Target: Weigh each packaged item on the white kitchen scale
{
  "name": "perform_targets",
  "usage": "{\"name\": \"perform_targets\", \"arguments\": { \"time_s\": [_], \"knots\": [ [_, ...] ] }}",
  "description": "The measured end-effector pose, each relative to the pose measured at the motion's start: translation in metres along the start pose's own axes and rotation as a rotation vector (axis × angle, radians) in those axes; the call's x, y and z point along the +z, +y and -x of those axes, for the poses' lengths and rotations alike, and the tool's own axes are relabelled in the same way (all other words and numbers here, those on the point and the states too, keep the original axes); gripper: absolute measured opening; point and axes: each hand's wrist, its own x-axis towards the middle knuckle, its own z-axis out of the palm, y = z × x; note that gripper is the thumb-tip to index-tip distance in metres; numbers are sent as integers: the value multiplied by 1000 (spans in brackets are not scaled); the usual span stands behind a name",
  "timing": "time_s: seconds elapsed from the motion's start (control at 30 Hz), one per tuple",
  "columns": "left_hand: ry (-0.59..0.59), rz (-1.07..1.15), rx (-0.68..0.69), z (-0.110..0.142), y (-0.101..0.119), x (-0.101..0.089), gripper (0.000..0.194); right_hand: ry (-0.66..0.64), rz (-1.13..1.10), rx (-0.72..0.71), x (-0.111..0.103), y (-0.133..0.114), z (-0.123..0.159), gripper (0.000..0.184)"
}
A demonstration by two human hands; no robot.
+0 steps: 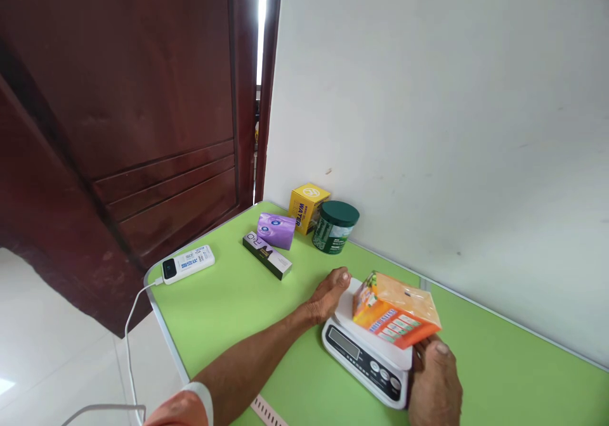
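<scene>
A white digital scale [364,361] with a dark display and several round buttons sits on the green table, turned at an angle. On its weighing plate rests an orange box [397,309] with printed sides and a glossy wrap. My left hand [333,291] is closed around the scale's far left edge, thumb up beside the plate. At the scale's right side, my right hand [435,375] grips the edge; its thumb is close to the box's corner and its fingers are mostly hidden behind the scale.
Toward the wall stand a yellow box [307,207], a green lidded tub [335,226], a purple soft pack [276,230] and a slim black-and-white box [266,255]. A white device [189,264] with a cable lies at the left table edge. A pale perforated strip [267,412] lies near the front.
</scene>
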Motion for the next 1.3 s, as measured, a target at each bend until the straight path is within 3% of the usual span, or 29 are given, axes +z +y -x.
{"name": "perform_targets", "arguments": {
  "time_s": [0.2, 0.83, 1.13, 1.3],
  "knots": [
    [17, -8, -9, 1, 1, 0, 82, 24, 65, 42, 1, -20, 5, 68],
    [4, -61, -8, 6, 9, -2, 84, 58, 85, 69, 1, -27, 10, 70],
    [9, -136, -22, 14, 22, -4, 97, 46, 50, 120, 2, -31, 16, 74],
    [14, -149, -17, 14, 19, -6, 102, 49, 86, 67, 1, -34, 20, 76]
  ]
}}
